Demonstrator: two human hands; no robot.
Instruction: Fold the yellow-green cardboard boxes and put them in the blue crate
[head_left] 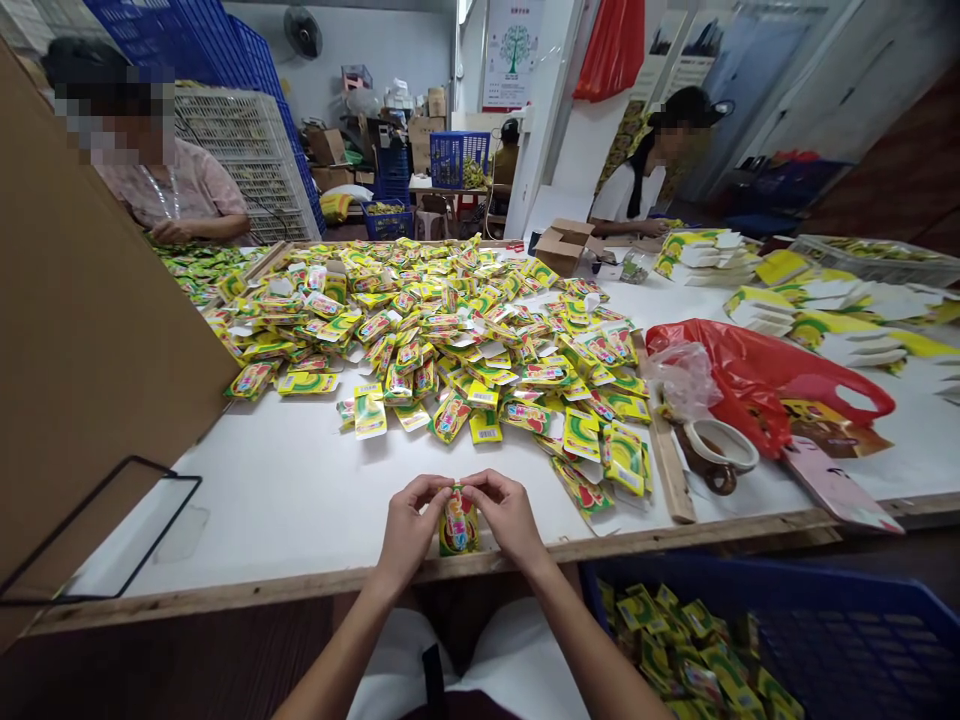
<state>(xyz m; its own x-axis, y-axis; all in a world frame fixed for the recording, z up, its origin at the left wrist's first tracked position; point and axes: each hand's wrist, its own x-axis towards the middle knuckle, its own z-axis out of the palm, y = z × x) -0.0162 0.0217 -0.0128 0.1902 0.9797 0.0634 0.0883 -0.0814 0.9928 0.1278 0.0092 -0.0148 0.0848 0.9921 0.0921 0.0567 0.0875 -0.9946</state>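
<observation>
Close to the table's front edge, a small yellow-green printed box stands between my two hands. My left hand pinches its top edge from the left, thumb and fingers pressed together. On the other side, my right hand pinches the same top edge. The box's colourful lettered face is turned toward me, and its far side is hidden. Beyond my hands spreads a large heap of similar small boxes, many with white end flaps sticking out.
A blue basket of boxes sits below the edge at right. A wooden strip, brown mug, red plastic bag and pink phone-like item lie right. Cardboard rises at left. Co-workers sit across the table.
</observation>
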